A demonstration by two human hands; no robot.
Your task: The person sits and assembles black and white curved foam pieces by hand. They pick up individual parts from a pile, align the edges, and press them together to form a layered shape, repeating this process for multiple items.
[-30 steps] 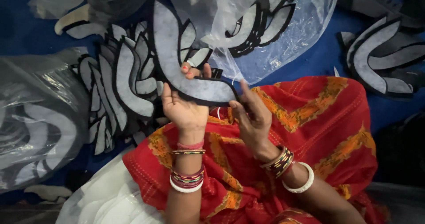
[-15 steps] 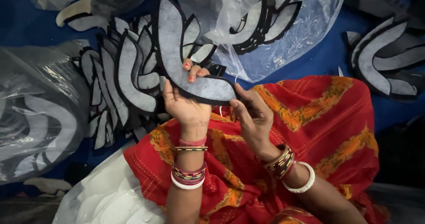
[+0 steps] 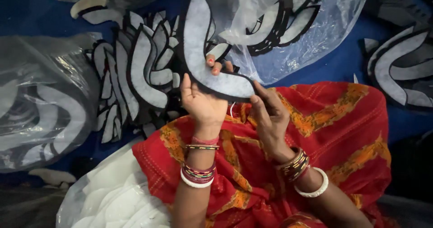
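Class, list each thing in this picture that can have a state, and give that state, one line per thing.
Curved grey felt piece: held up, gripped by both hands.
Left hand: closed on the piece.
Right hand: pinching its lower end.
Clear plastic bag: open, holding pieces.
Loose pieces: piled, overlapping.

Soft, even light is falling from above and is filling the middle of the view, where the left hand (image 3: 204, 102), the right hand (image 3: 269, 115) and the red and orange cloth (image 3: 333, 129) are looking bright and quite sharp. The clear plastic bag (image 3: 311, 25) at the top is catching white glare along its folds. The grey plastic bag (image 3: 40, 102) at the left edge is also shining a little. The corners are getting dark, above all the lower left and lower right. The curved grey felt piece (image 3: 198, 43) is looking slightly soft, and the far pieces at the right edge are blurring.
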